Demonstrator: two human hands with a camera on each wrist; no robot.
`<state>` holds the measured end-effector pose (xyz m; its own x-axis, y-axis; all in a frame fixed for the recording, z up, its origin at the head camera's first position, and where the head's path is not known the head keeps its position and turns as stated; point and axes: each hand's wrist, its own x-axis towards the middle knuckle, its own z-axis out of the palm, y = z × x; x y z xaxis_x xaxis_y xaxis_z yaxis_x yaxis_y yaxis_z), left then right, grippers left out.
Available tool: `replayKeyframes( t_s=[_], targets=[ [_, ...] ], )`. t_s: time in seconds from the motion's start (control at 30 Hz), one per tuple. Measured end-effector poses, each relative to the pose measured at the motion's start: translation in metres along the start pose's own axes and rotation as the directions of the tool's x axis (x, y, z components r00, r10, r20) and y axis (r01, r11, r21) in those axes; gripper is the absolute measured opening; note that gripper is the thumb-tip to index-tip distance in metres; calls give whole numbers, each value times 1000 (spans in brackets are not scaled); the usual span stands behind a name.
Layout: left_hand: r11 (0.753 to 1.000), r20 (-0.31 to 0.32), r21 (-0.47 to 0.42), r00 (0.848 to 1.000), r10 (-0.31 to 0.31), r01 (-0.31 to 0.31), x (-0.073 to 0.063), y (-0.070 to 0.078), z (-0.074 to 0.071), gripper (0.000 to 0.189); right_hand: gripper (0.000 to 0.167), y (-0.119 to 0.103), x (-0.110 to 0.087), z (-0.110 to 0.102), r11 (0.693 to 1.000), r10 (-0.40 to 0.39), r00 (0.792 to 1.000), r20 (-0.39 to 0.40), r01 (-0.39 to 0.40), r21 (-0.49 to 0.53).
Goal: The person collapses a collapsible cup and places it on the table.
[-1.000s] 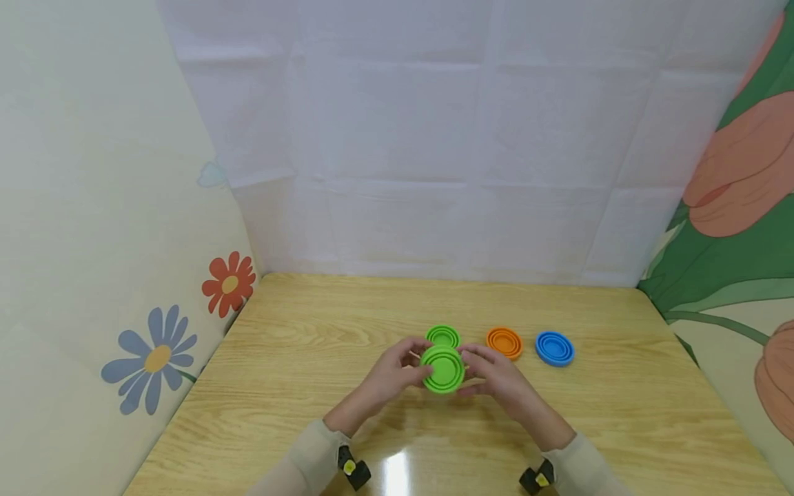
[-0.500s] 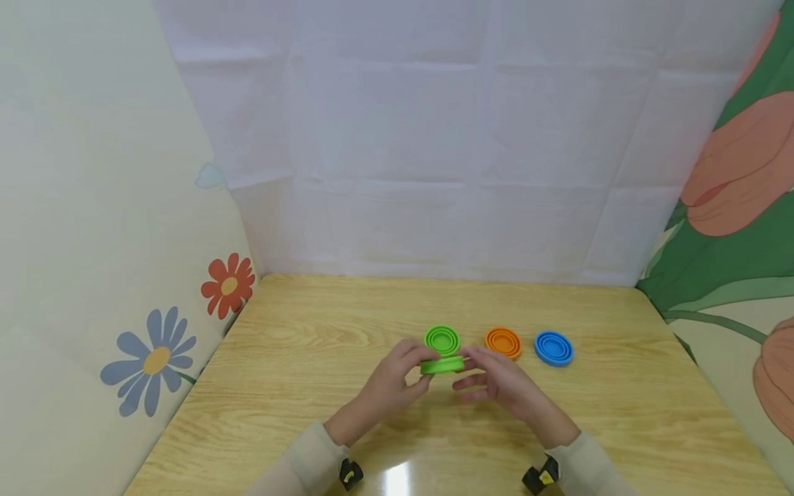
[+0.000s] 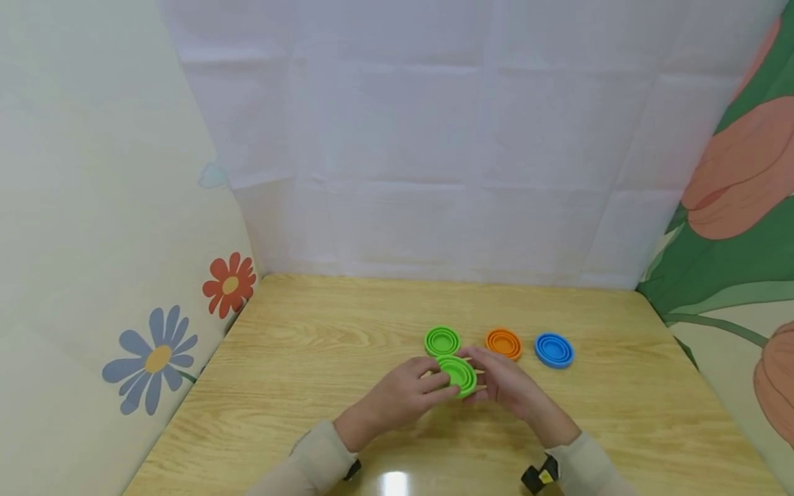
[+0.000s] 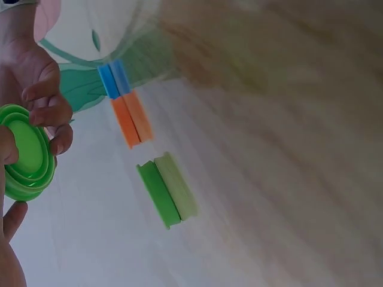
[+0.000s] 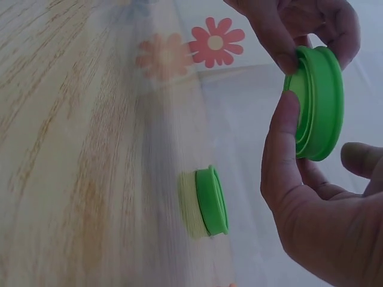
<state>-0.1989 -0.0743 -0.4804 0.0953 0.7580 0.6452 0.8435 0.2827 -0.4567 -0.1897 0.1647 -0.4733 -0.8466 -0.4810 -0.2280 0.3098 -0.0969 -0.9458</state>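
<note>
A green collapsible cup (image 3: 460,374), folded flat into rings, is held above the table between both hands. My left hand (image 3: 404,393) pinches it from the left, thumb and fingers at its rim. From the right, my right hand (image 3: 511,387) holds it with fingers bent against its edge and face; the right thumb stands apart from the cup (image 5: 326,107) in the right wrist view. A second green collapsible cup (image 3: 442,341) lies just behind on the table. To its right lie an orange one (image 3: 504,343) and a blue one (image 3: 554,350), both folded flat.
The wood-grain table (image 3: 322,331) meets a white cloth (image 3: 397,227) at the back. Flower-patterned sheets (image 3: 155,358) bound it at left and right. Small black wrist cameras (image 3: 538,477) sit at the sleeves.
The held green cup turned from facing the head camera to edge-on, then to a tilt with its rings showing. It shifted slightly right, the left hand with it. The cups on the table stayed put.
</note>
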Motion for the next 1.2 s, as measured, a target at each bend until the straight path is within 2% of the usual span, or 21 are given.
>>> replayKeyframes(
  t_s=[0.13,0.3,0.53,0.6,0.67,0.7,0.73,0.77,0.8,0.83,0.87,0.93,1.03,1.13,1.2],
  targets=[
    [1000,62,7,998,12,-13,0,1,-1,30,34,-1,0,0,1000,8,1000,-8,-8,-2],
    [1000,124,10,992,6,-7,1,2,-2,28,37,-2,-1,-1,1000,-5,1000,-19,4,-25],
    [999,143,-28,989,-33,37,-3,0,-1,25,37,-3,-1,1,999,-20,999,-38,18,-52],
    [996,150,-47,987,-66,73,-4,-2,-2,24,39,-4,0,1,998,-22,999,-47,20,-62],
    [987,179,-83,976,-123,139,-4,-2,-4,28,41,-4,1,1,997,-29,998,-59,25,-74],
    [975,207,-113,964,-166,192,-5,-2,-5,32,41,-5,1,1,996,-34,997,-65,29,-79],
    [953,241,-154,946,-219,260,-5,-3,-7,36,42,-5,1,0,996,-39,997,-70,33,-83],
    [922,276,-198,921,-274,334,-4,-3,-9,41,42,-5,2,0,996,-43,996,-75,37,-85],
    [879,318,-236,888,-333,414,-4,-3,-11,45,42,-6,2,-1,995,-48,996,-80,41,-88],
    [822,360,-279,848,-389,496,-4,-4,-12,48,42,-6,3,-1,995,-53,995,-85,45,-90],
    [755,398,-318,803,-443,574,-3,-4,-14,50,42,-7,4,-1,994,-58,994,-90,49,-94],
    [605,458,-391,717,-526,694,-1,-6,-16,50,43,-8,6,-1,994,-63,993,-102,53,-92],
    [393,526,-476,613,-590,787,1,-10,-17,48,42,-10,10,0,995,-67,989,-130,56,-88],
    [216,586,-520,529,-613,827,0,-16,-13,47,39,-13,14,2,995,-73,985,-159,60,-84],
    [109,630,-526,472,-617,843,-2,-19,-10,47,39,-14,16,3,995,-78,982,-174,64,-80]
  ],
)
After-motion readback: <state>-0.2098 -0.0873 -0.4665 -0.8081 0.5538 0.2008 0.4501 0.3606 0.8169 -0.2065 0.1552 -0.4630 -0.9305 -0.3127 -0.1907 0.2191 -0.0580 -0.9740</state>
